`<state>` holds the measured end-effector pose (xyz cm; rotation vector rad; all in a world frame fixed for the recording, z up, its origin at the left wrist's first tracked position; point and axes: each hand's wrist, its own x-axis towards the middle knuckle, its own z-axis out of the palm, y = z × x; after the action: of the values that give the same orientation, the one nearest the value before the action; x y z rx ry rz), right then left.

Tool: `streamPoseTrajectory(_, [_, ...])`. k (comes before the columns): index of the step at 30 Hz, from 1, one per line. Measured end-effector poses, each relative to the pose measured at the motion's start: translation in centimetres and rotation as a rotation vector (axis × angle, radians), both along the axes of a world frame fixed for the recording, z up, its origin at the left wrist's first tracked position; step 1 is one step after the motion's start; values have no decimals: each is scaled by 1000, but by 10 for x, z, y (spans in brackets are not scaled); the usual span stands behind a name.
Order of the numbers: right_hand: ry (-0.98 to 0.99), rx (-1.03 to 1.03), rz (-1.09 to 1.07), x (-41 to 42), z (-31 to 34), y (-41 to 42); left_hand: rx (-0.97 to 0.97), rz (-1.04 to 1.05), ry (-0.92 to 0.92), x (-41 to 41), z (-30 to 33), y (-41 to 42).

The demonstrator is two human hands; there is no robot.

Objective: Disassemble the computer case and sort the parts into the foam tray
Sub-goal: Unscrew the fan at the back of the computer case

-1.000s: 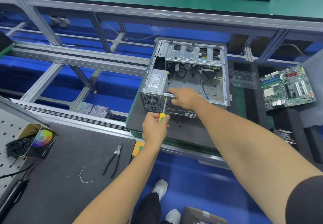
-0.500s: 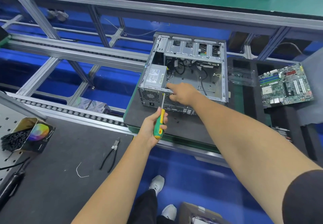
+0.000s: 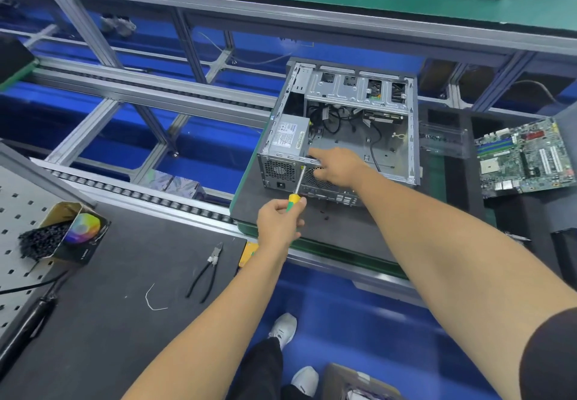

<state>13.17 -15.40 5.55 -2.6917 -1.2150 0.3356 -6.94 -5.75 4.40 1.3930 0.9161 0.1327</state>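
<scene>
Beside right-hand fingers [image 3: 315, 153]: screwdriver [image 3: 298, 181] tip.

Motherboard [image 3: 524, 157] lies right of computer case [image 3: 343, 128].

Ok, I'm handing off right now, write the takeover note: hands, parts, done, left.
Left hand grips the screwdriver, tip at the computer case rear, beside the power supply.
Right hand rests on the case's rear edge, index finger extended.
Done: motherboard is out, lying to the right.
Left: power supply and cables still inside; remove and sort them.
</scene>
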Motion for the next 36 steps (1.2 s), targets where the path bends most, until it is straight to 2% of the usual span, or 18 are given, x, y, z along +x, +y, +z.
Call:
streamPoseTrajectory(3, [33, 25, -16, 1, 0, -1, 342, -39, 108, -1, -2, -7])
streamPoseTrajectory(4, [44, 30, -16, 1, 1, -2, 400, -36, 117, 0, -2, -8])
streamPoseTrajectory(6, [52, 46, -3, 2, 3, -1, 409, -33, 69, 1, -4, -10])
streamPoseTrajectory(8, [47, 43, 11, 1, 5, 0, 335, -48, 19, 2, -8, -8])
streamPoseTrajectory(11, [34, 11, 4, -2, 7, 0, -41, -16, -3, 4, -8, -3])
streamPoseTrajectory(15, [-1, -16, -2, -4, 9, -1, -773, 11, -97, 1, -9, 7])
streamPoseTrajectory(16, [-6, -23, 3, -4, 9, -1, -891, -11, -141, 0, -10, 7])
streamPoseTrajectory(18, [1, -38, 14, -4, 9, -1, -948, -47, -176, -1, -10, 4])
streamPoseTrajectory(23, [11, -48, 2, -6, 11, 1, -659, -2, -76, 1, -1, 6])
streamPoseTrajectory(26, [5, -78, -7, -6, 13, 3, -315, 62, 3, 4, 4, -1])
streamPoseTrajectory(31, [23, -114, -7, -7, 14, 2, 283, -63, 40, 2, 5, -17])
streamPoseTrajectory(33, [28, -118, -1, -8, 13, 3, 333, -68, 24, 2, 3, -16])
streamPoseTrajectory(36, [39, -118, -8, -7, 13, 3, 216, -41, 24, 2, -1, -9])
